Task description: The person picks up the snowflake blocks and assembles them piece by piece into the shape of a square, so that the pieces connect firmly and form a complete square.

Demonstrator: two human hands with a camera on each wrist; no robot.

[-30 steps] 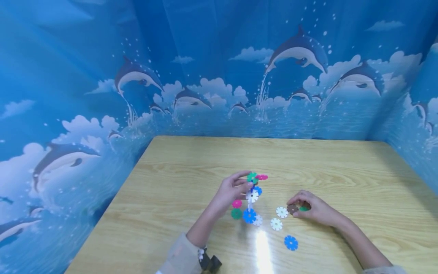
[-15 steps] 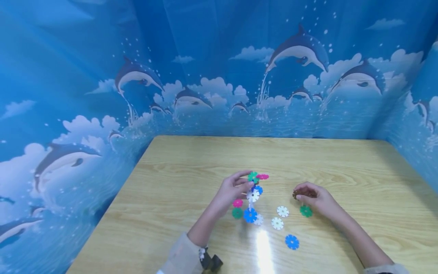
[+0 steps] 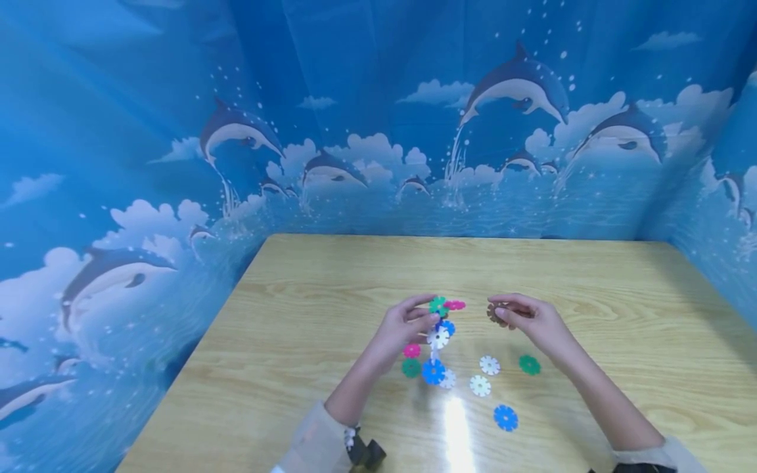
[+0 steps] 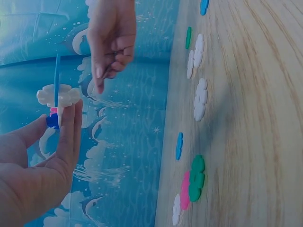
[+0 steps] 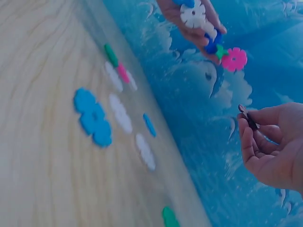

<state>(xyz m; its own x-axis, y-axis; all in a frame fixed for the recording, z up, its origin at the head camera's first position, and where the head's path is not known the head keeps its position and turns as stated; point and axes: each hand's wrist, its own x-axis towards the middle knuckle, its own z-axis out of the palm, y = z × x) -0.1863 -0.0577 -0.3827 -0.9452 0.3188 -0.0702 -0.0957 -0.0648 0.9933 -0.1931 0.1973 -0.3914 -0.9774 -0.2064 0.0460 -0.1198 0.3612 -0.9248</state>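
My left hand point(image 3: 397, 335) holds an upright chain of joined plastic snowflake discs. The chain shows a green disc point(image 3: 438, 306), a pink disc point(image 3: 455, 305) at its top side, a white disc point(image 3: 438, 338) and a blue disc point(image 3: 434, 372) low down. In the left wrist view, the fingertips grip near a dark blue disc point(image 4: 53, 121), under a white one point(image 4: 59, 95). Raised over the table on the other side, my right hand point(image 3: 535, 325) pinches a brown snowflake disc point(image 3: 498, 314) between thumb and fingers. A gap separates this disc from the chain.
Loose discs lie on the wooden table point(image 3: 331, 276): white ones point(image 3: 480, 385), a green one point(image 3: 529, 364) and a blue one point(image 3: 505, 418) at right, pink point(image 3: 412, 351) and green point(image 3: 411, 367) by the left wrist. A dolphin-print curtain point(image 3: 378, 118) hangs behind.
The right hand has lifted the brown disc from beside the green one and carried it up and left towards the chain, uncovering the green disc. The left hand stays almost still.
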